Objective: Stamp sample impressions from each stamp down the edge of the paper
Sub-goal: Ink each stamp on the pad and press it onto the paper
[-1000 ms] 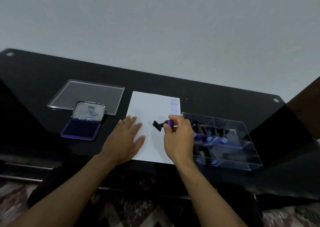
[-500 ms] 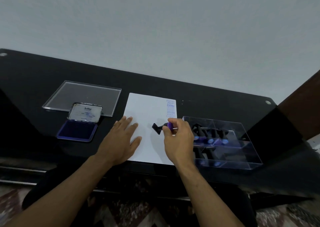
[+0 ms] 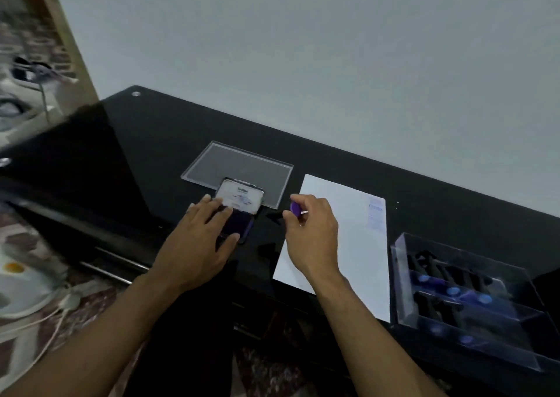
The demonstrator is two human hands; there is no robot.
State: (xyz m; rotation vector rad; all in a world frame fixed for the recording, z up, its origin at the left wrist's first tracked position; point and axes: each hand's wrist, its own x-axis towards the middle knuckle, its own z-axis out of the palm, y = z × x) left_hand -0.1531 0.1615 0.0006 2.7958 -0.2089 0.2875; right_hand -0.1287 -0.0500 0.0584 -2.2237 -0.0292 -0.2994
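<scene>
A white sheet of paper [image 3: 348,239] lies on the black table [image 3: 151,142], with faint blue impressions [image 3: 375,213] near its top right edge. My right hand [image 3: 312,236] pinches a stamp with a purple knob [image 3: 295,208] and holds it just left of the paper, between the paper and the ink pad. The open ink pad [image 3: 239,212], its lid raised and its pad dark blue, sits left of the paper. My left hand [image 3: 201,239] rests flat on the pad's front part, fingers spread.
A clear flat lid [image 3: 239,169] lies behind the ink pad. At the right, a clear plastic box [image 3: 466,293] holds several black stamps with blue knobs. The table's front edge runs under my forearms. Cables and a white object lie on the floor at left.
My left hand left the paper and now rests on the ink pad. My right hand carried the stamp left, off the paper toward the pad. The camera view swung left.
</scene>
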